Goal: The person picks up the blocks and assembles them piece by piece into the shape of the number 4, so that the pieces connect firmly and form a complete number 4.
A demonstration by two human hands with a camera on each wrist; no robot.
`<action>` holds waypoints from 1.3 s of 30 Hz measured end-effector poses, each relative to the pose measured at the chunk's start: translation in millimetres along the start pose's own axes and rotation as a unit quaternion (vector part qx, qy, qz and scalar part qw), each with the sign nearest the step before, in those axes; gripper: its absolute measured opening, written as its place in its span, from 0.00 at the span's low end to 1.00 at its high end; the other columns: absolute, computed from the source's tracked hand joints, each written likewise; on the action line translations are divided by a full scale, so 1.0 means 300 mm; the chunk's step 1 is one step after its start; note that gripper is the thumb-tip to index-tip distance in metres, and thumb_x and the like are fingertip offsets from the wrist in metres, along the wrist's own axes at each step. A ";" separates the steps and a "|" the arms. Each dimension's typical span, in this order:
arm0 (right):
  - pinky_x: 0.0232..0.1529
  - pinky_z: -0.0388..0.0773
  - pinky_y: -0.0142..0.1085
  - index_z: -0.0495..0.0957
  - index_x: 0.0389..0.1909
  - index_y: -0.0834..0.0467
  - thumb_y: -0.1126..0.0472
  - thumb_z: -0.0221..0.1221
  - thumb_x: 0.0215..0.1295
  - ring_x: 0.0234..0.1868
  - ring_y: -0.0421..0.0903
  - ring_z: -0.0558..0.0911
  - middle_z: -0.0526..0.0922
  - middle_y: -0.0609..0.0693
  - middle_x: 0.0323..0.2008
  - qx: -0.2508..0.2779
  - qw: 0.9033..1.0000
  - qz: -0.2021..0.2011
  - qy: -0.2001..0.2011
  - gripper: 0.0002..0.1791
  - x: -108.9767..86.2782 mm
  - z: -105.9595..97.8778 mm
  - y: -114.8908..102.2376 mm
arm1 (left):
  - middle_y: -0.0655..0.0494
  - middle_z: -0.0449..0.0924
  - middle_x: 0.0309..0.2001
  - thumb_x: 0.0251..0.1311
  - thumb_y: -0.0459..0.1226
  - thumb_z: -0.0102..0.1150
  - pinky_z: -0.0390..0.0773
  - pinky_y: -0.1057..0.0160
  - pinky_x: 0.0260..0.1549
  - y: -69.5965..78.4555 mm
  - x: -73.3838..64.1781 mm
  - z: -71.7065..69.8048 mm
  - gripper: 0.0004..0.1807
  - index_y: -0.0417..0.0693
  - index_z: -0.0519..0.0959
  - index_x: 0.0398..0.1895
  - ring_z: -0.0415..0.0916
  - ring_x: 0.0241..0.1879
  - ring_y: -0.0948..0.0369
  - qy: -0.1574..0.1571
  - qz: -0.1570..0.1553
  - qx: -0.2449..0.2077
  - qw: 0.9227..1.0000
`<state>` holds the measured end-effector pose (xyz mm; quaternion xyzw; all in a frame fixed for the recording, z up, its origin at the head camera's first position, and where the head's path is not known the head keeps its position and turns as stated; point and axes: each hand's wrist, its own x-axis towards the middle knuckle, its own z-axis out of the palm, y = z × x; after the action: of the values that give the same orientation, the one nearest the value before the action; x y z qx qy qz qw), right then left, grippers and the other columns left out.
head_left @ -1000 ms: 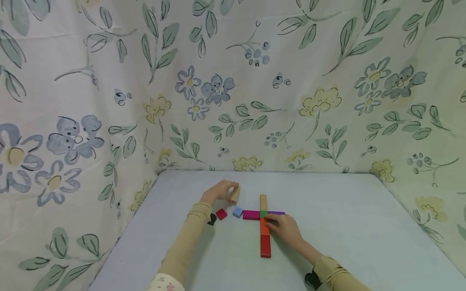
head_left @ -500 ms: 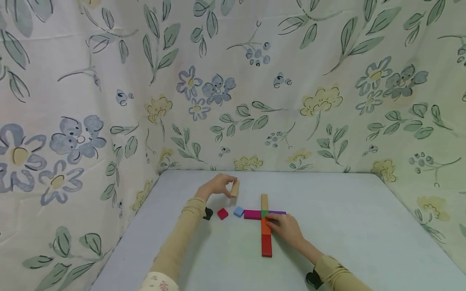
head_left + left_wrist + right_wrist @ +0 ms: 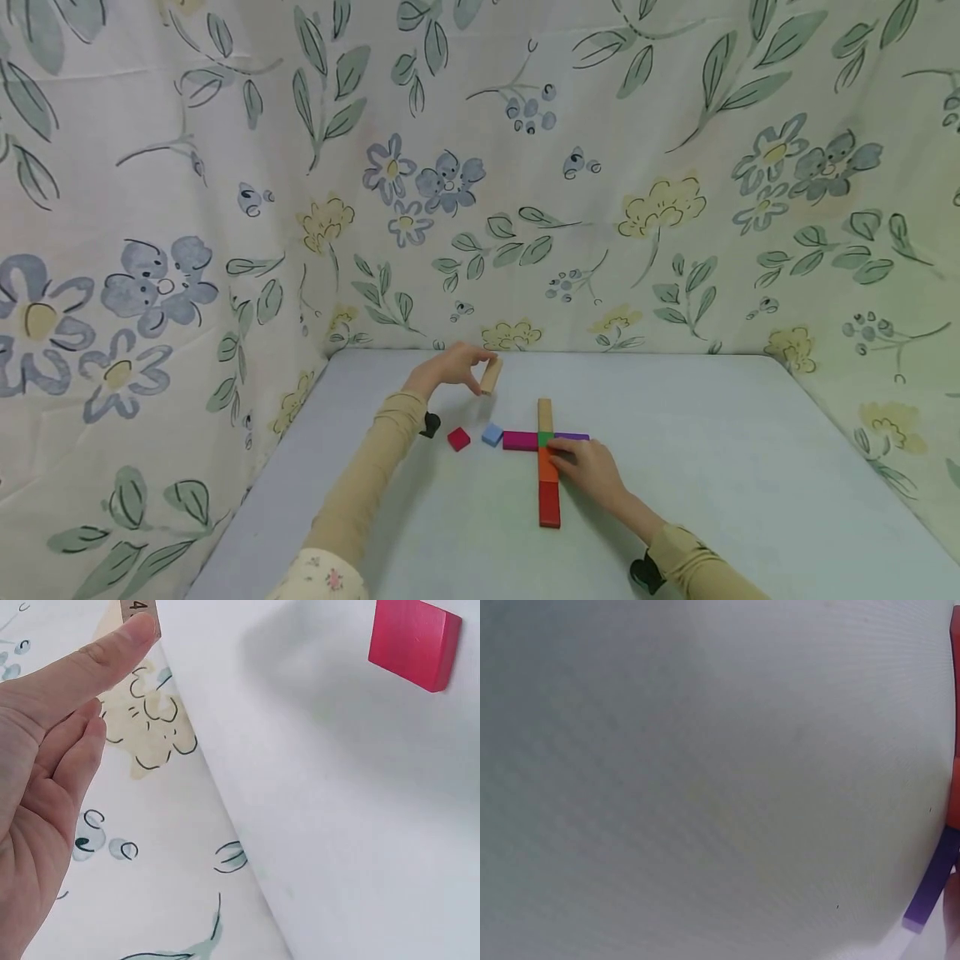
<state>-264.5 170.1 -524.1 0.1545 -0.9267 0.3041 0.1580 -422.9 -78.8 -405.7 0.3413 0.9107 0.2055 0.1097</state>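
My left hand (image 3: 453, 367) pinches a plain wooden block (image 3: 491, 376) between thumb and fingers, raised over the back of the table. In the left wrist view a dark "4" shows on that block (image 3: 136, 607). My right hand (image 3: 592, 471) rests its fingertips at the orange block (image 3: 547, 468), beside the green cube (image 3: 545, 439). Around the green cube lie a second wooden block (image 3: 545, 414) behind, a magenta block (image 3: 520, 440) to the left, a purple block (image 3: 573, 437) to the right and partly covered, and a red block (image 3: 549, 506) in front of the orange one.
A light blue cube (image 3: 492, 434) and a crimson block (image 3: 459, 439) lie loose left of the cross of blocks. Floral cloth (image 3: 600, 167) hangs behind and beside the white table (image 3: 712, 467).
My left hand has lifted the wooden block up and away toward the table's back edge, tilting it slightly. The right hand and the cross of blocks stay where they were.
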 end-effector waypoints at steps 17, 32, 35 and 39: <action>0.38 0.81 0.35 0.85 0.42 0.57 0.61 0.68 0.52 0.36 0.45 0.85 0.88 0.51 0.38 0.000 1.000 0.008 -0.004 0.14 0.003 0.009 -0.001 | 0.49 0.72 0.63 0.44 0.30 0.73 0.70 0.56 0.60 0.047 0.028 0.116 0.38 0.46 0.71 0.64 0.69 0.62 0.52 -0.041 0.010 0.022 0.999; 0.37 0.80 0.30 0.85 0.43 0.56 0.61 0.68 0.53 0.35 0.42 0.84 0.88 0.50 0.38 -0.001 1.000 0.016 -0.008 0.14 0.002 0.009 0.010 | 0.56 0.74 0.61 0.45 0.32 0.73 0.70 0.61 0.60 0.062 0.047 0.181 0.38 0.49 0.71 0.64 0.69 0.60 0.56 -0.074 -0.007 0.079 0.994; 0.37 0.80 0.31 0.85 0.43 0.57 0.61 0.68 0.53 0.35 0.43 0.84 0.88 0.51 0.38 0.000 1.000 0.016 -0.008 0.14 0.003 0.008 0.009 | 0.56 0.74 0.61 0.45 0.32 0.73 0.69 0.61 0.60 0.067 0.046 0.184 0.38 0.50 0.71 0.64 0.69 0.60 0.58 -0.080 -0.017 0.078 0.994; 0.38 0.80 0.32 0.85 0.43 0.57 0.61 0.68 0.53 0.36 0.43 0.84 0.88 0.51 0.39 0.003 1.000 0.019 -0.010 0.15 0.004 0.006 0.006 | 0.56 0.73 0.62 0.45 0.31 0.73 0.69 0.61 0.61 0.074 0.045 0.184 0.38 0.50 0.71 0.64 0.68 0.61 0.58 -0.085 -0.020 0.076 0.993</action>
<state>-266.6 170.0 -525.8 0.1397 -0.9302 0.3081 0.1428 -401.3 -38.0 -445.8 0.3465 0.9176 0.1038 0.1647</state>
